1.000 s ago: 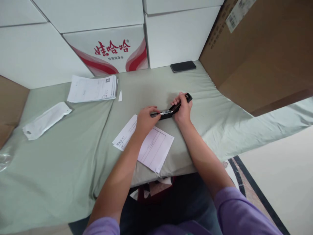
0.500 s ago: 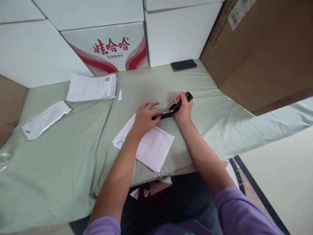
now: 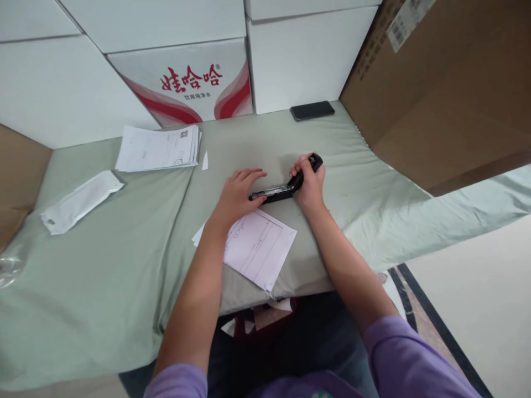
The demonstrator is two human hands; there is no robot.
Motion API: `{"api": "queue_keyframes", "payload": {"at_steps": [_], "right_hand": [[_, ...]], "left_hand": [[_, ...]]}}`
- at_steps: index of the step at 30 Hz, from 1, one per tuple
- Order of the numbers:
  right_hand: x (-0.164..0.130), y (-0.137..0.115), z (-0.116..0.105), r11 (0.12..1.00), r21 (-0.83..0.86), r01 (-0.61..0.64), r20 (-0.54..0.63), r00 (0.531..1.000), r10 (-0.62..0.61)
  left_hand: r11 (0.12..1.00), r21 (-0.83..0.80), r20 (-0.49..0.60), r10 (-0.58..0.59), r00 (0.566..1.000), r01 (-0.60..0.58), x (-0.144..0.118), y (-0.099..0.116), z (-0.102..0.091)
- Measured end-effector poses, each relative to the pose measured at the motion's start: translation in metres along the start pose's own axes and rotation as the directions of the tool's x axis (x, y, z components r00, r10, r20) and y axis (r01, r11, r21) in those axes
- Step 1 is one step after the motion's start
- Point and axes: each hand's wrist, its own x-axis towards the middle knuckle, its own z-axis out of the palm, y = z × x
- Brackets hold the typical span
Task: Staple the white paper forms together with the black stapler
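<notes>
A black stapler [image 3: 274, 192] lies opened out above the table, its upper arm swung back and the metal staple channel bared. My right hand [image 3: 307, 179] wraps round the raised upper arm at the hinge side. At the other end, my left hand [image 3: 237, 196] has its fingers stretched out, with the thumb touching the stapler's tip. Whether staples lie in the channel is too small to tell. Under my left wrist and just below the stapler are printed paper slips [image 3: 261, 249], partly covered by my forearm.
A stack of printed papers [image 3: 157, 148], a white plastic packet [image 3: 82, 202] and a paper scrap [image 3: 204, 161] lie to the left. A phone [image 3: 312, 110] rests at the back by white boxes [image 3: 296, 61]. A large brown carton [image 3: 440, 99] stands right on the green cloth [image 3: 112, 265].
My left hand has slid left along the stapler towards its tip, uncovering more of the staple channel. The right hand and the upper arm have shifted slightly left.
</notes>
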Motion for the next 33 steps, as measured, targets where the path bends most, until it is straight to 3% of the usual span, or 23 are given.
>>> {"api": "queue_keyframes", "payload": {"at_steps": [4, 8, 12, 15, 18, 21, 33], "right_hand": [[-0.011, -0.003, 0.002, 0.990, -0.138, 0.005, 0.095, 0.995, 0.008], [-0.017, -0.004, -0.001, 0.938, -0.314, 0.144, 0.321, 0.946, -0.038], [-0.014, -0.007, -0.001, 0.816, -0.465, 0.342, 0.548, 0.835, -0.038], [-0.012, -0.009, 0.000, 0.662, -0.527, 0.533, 0.706, 0.708, -0.007], [-0.012, -0.007, 0.000, 0.535, -0.534, 0.654, 0.794, 0.606, 0.051], [-0.013, -0.001, -0.002, 0.469, -0.514, 0.719, 0.833, 0.548, 0.072], [-0.014, 0.003, -0.002, 0.418, -0.534, 0.735, 0.832, 0.546, 0.102]], "left_hand": [[0.986, -0.138, 0.091, -0.082, 0.992, 0.094, -0.001, -0.018, -0.004], [0.945, -0.282, 0.137, -0.130, 0.982, 0.164, -0.003, -0.026, -0.002], [0.938, -0.304, 0.126, -0.133, 0.983, 0.166, -0.002, -0.026, 0.001], [0.952, -0.267, 0.102, -0.126, 0.987, 0.149, 0.000, -0.026, 0.003], [0.956, -0.262, 0.085, -0.110, 0.990, 0.129, 0.001, -0.027, 0.007], [0.951, -0.285, 0.085, -0.100, 0.991, 0.121, 0.001, -0.028, 0.010], [0.954, -0.238, 0.148, -0.150, 0.978, 0.183, 0.000, -0.033, -0.002]]}}
